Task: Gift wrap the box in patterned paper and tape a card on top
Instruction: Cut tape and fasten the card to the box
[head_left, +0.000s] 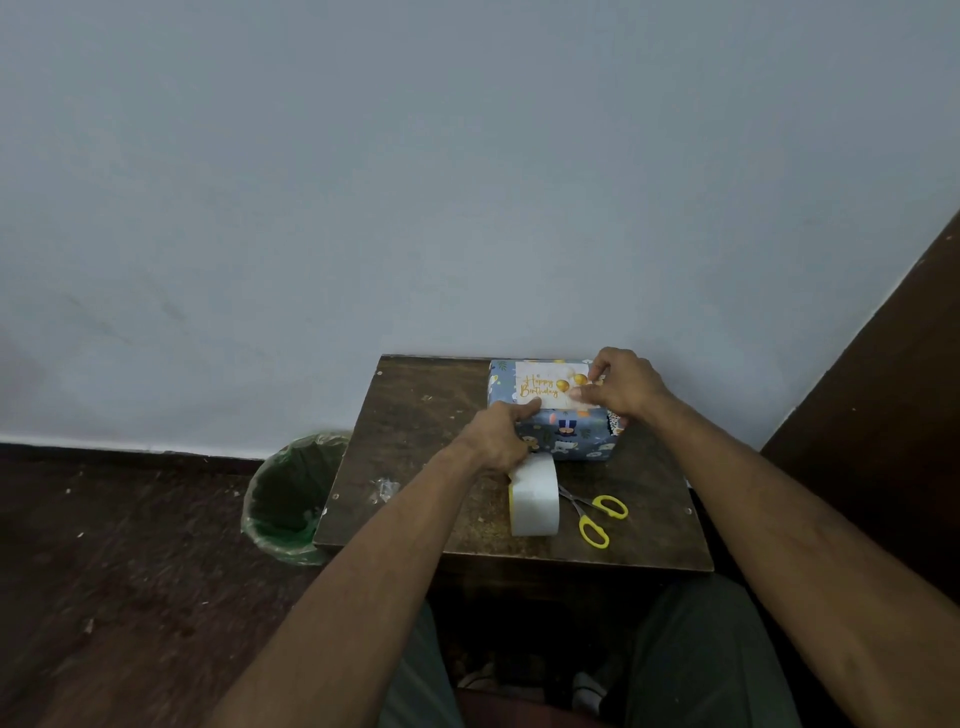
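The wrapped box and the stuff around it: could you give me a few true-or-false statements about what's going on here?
1. The card lies on top of the box. True.
2. The scissors are in the right hand. False: they lie on the table, and that hand touches the card's right edge.
3. The tape roll sits on the table near the left hand. True.
4. The bin stands on the table. False: it stands on the floor, left of the table.
5. The box is unwrapped. False: patterned blue paper covers it.
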